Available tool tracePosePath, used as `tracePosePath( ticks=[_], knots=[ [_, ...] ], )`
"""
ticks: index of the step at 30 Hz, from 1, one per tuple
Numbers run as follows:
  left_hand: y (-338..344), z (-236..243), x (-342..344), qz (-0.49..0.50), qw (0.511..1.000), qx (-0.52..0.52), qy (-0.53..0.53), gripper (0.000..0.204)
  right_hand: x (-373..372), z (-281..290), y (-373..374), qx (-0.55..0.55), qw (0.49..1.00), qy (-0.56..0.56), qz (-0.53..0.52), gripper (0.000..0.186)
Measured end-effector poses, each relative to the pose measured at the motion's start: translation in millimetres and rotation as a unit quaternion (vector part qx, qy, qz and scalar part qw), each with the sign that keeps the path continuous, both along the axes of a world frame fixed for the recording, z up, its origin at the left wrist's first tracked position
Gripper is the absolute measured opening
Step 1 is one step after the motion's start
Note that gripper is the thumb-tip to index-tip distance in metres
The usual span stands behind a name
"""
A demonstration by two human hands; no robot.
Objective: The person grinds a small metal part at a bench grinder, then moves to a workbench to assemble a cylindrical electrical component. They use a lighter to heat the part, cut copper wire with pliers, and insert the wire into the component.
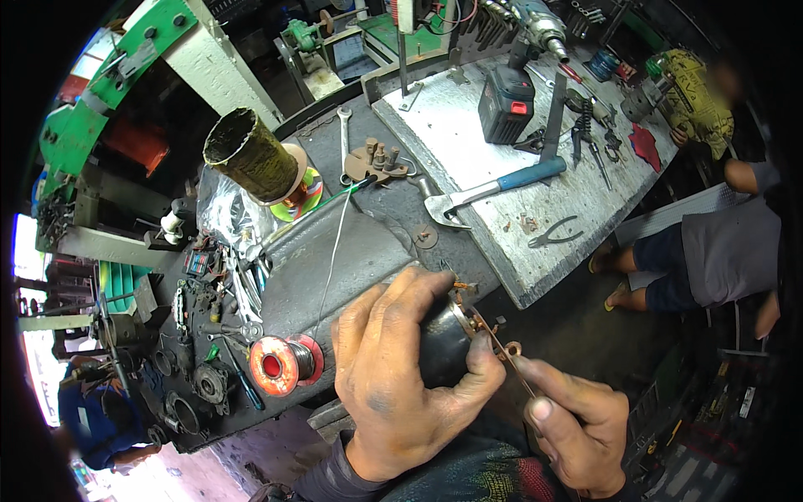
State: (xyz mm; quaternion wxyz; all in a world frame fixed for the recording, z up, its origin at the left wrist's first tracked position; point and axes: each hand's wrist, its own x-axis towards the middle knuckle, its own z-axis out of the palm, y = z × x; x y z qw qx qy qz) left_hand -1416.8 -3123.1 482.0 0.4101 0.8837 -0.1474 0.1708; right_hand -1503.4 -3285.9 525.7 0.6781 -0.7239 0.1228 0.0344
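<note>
My left hand (401,360) is closed around a black cylindrical part (443,341) with copper-coloured pieces at its end, and covers most of it. Between the thumb and fingers of my right hand (581,422) is a thin copper-coloured strip (522,378), which reaches up to the end of the black part. A small ring-shaped piece (514,348) shows by my right fingertips. To the left of my left hand stands a red spool of solder wire (276,366), its loose wire (336,243) running up across the dark bench surface.
On the metal-topped table (468,159) lie a claw hammer (493,191), pliers (556,233) and a battery pack (507,107). A tall grimy can (251,157) stands at the left, near several loose tools. Another person (728,251) is at the right; one in blue (96,414) is at lower left.
</note>
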Motion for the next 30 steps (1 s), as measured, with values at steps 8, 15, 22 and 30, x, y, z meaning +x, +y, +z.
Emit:
tracePosePath(
  ticks=[8,15,22,30],
  knots=[
    [-0.1,-1.2,-0.4,0.007,1.000,-0.003,-0.001,0.052,-1.5,-5.2,-1.4,0.009,1.000,-0.016,0.004,0.039],
    [-0.2,-1.7,0.1,0.001,1.000,-0.013,-0.012,0.051,1.7,-10.3,-7.2,-0.022,0.999,-0.032,0.031,0.039],
    [0.6,-1.0,1.8,-0.003,0.999,0.022,-0.023,0.053,3.3,-9.5,-9.0,-0.019,0.998,-0.042,0.042,0.038],
    [-1.6,0.2,-0.2,-0.010,0.999,0.032,-0.012,0.053,6.3,-11.5,-9.0,-0.083,0.988,-0.121,0.049,0.037]
  ],
)
